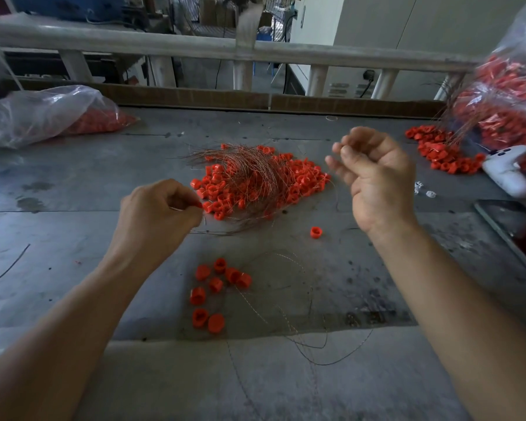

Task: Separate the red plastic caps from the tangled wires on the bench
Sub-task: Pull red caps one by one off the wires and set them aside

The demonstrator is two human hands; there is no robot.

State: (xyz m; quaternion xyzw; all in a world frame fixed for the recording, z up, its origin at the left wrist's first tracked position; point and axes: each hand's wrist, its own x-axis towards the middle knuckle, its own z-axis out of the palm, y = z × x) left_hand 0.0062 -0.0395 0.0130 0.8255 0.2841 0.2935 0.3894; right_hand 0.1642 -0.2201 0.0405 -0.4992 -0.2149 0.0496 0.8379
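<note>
Caps, red plastic, heaped on counter among wires — likely light, rigid, best pinched by the rim; wires thin, springy — left hand pinches one cap, right hand raised, pinching a wire.

You are in a factory workshop. You work at a scuffed, stained grey bench top edged at the back by a brown cardboard strip. Bulk stock lies on it: clear plastic bags stuffed with red parts, and a heap of red plastic caps tangled in thin coppery wires. Beyond a grey painted rail stand cardboard boxes and wire racks.
</note>
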